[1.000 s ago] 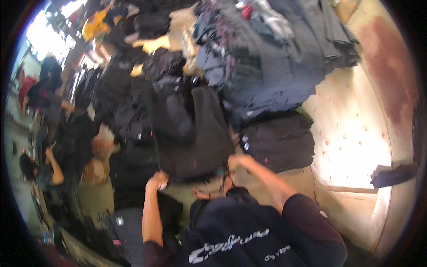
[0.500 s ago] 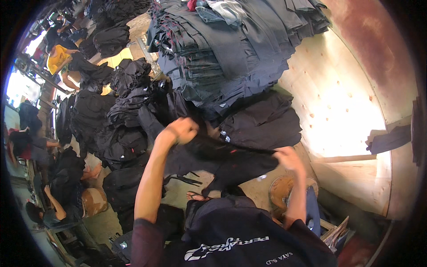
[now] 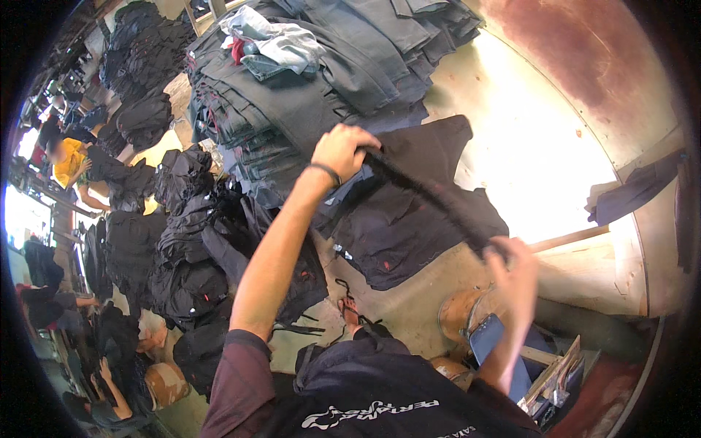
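Observation:
A black garment (image 3: 427, 191) is stretched between my two hands, its near edge blurred into a dark band. My left hand (image 3: 343, 153), with a dark band at the wrist, is closed on one end, in front of the big stack of folded grey garments (image 3: 285, 109). Lower and to the right, my right hand (image 3: 513, 271) holds the other end, smeared by motion. Beneath and beyond the stretched edge lies dark cloth (image 3: 394, 233) with a small red mark; where it and the held garment part cannot be made out.
Heaps of black garments (image 3: 190, 233) fill the left side. Pale crumpled cloth (image 3: 274, 44) tops the grey stack. A wooden wall (image 3: 526, 139) stands at right, with a round brown stool (image 3: 464, 314) near my right arm. A person in yellow (image 3: 69, 162) and others sit far left.
Both hands have moved to the right, the left one also farther away. The garment went from hanging bunched over my feet to being drawn out beside the grey stack.

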Motion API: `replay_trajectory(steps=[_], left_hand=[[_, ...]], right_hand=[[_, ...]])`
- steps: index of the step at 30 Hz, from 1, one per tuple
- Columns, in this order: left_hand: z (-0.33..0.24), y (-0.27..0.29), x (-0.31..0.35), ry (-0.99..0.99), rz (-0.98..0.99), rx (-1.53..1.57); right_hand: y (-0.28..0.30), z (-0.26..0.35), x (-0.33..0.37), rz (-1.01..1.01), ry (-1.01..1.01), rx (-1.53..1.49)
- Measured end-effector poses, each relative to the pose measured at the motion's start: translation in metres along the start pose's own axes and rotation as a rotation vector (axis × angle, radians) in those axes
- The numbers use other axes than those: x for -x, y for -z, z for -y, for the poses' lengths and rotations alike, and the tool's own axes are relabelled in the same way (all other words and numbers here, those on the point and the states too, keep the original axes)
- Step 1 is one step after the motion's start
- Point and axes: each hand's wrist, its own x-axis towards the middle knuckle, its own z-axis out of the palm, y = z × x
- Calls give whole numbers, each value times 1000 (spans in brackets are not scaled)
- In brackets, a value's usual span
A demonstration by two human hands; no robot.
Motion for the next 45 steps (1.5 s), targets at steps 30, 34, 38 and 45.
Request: replay_trajectory(steps=[30, 34, 38, 45], left_hand=[[-342, -98, 782, 1826, -864, 391], [-398, 22, 793, 1716, -1158, -331], [-456, 90, 932, 2024, -1127, -1293], [-465, 75, 1084, 2637, -1087, -672]], right_hand=[[-511, -30, 193, 1399, 556, 355], [-542, 103, 271, 1569, 797, 287], [-512, 226, 385, 1553, 1165, -33], [-441, 307, 492, 1828, 1256, -288]])
